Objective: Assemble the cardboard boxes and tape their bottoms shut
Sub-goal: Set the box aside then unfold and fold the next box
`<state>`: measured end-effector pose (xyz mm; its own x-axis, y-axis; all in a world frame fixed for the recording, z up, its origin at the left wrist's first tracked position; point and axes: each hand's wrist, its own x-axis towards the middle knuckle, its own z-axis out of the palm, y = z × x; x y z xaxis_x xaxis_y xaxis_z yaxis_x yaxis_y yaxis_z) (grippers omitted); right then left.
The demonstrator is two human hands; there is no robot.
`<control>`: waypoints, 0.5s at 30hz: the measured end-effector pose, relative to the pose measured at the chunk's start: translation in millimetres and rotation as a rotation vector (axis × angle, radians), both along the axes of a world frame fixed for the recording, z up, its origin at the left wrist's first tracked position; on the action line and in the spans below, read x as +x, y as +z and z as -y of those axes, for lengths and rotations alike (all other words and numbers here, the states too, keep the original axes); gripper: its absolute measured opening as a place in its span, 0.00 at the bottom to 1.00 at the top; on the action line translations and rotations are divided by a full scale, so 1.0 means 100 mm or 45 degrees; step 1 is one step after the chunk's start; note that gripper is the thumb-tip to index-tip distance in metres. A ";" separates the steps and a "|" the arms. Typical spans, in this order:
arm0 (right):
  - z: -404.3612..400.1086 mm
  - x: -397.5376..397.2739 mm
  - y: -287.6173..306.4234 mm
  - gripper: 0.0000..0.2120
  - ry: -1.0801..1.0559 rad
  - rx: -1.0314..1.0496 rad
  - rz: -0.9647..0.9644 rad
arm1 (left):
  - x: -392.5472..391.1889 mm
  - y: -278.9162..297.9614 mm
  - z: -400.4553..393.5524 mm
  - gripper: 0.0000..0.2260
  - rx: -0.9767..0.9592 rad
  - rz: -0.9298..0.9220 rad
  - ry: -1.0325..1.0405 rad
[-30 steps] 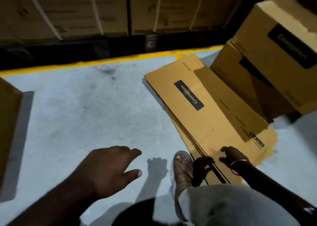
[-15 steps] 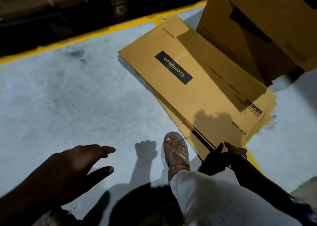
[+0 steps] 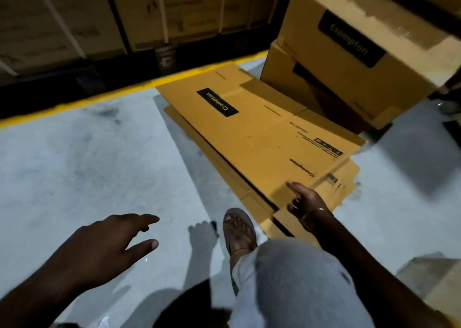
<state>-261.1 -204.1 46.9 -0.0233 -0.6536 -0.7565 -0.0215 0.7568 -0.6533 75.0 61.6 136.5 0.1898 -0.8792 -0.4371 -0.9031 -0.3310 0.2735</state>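
A stack of flattened brown cardboard boxes [image 3: 219, 158] lies on the grey floor ahead of me. The top flattened box [image 3: 254, 128], with a black Crompton label, is tilted up off the stack at its near end. My right hand [image 3: 308, 203] grips that near edge, thumb on top and fingers curled under. My left hand [image 3: 109, 243] hovers over the bare floor to the left, fingers spread and holding nothing.
Two assembled Crompton boxes [image 3: 349, 53] are stacked at the right, behind the flat pile. A yellow floor line [image 3: 124, 93] runs along the back, with strapped cartons [image 3: 74, 16] beyond it. My sandalled foot [image 3: 239, 233] stands beside the pile. Another box corner [image 3: 436, 282] shows at lower right.
My right hand has taken hold of the top flat box's near edge and raised it off the stack. My left hand stays open over the floor.
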 end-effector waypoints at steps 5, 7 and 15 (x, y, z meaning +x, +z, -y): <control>-0.04 0.88 1.14 0.23 0.369 -0.368 0.003 | -0.01 0.42 -0.28 0.18 -0.219 -0.054 0.247; -0.26 1.20 1.69 0.15 0.515 -0.467 0.062 | 0.02 0.65 -0.44 0.17 -0.432 -0.219 0.441; -1.89 1.62 2.26 0.12 1.240 -0.934 -0.247 | 0.05 1.18 -1.00 0.21 -0.844 -0.943 0.876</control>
<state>-99.3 -14.8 272.8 0.6397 -0.7295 -0.2423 -0.5152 -0.1729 -0.8395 79.9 161.2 254.2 0.6006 -0.7871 -0.1407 -0.1451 -0.2803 0.9489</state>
